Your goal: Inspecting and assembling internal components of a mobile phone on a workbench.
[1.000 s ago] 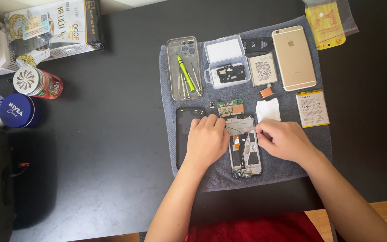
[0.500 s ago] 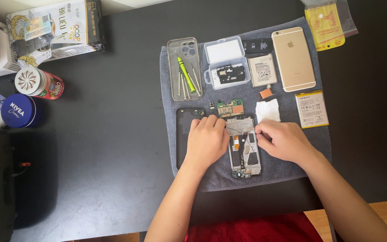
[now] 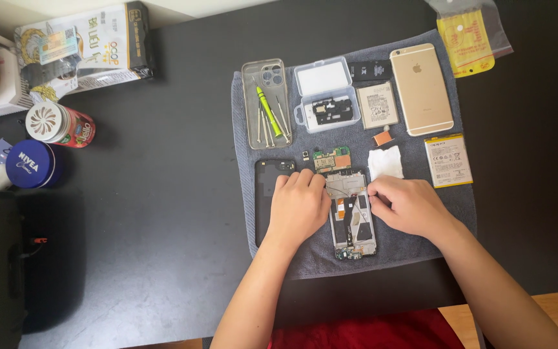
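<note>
Your left hand (image 3: 299, 205) lies palm down with curled fingers on the left edge of the opened phone (image 3: 352, 216) on the grey towel (image 3: 243, 194), while your right hand (image 3: 408, 205) pinches at its upper right edge; whether it grips anything is hidden. A yellow packet (image 3: 465, 40) lies on the counter (image 3: 163, 194) at top right, a white-labelled battery (image 3: 448, 160) just right of your hand. Nothing has shifted since a second ago.

One head camera looks steeply down, fairly near, at the dark table (image 3: 130, 213).
</note>
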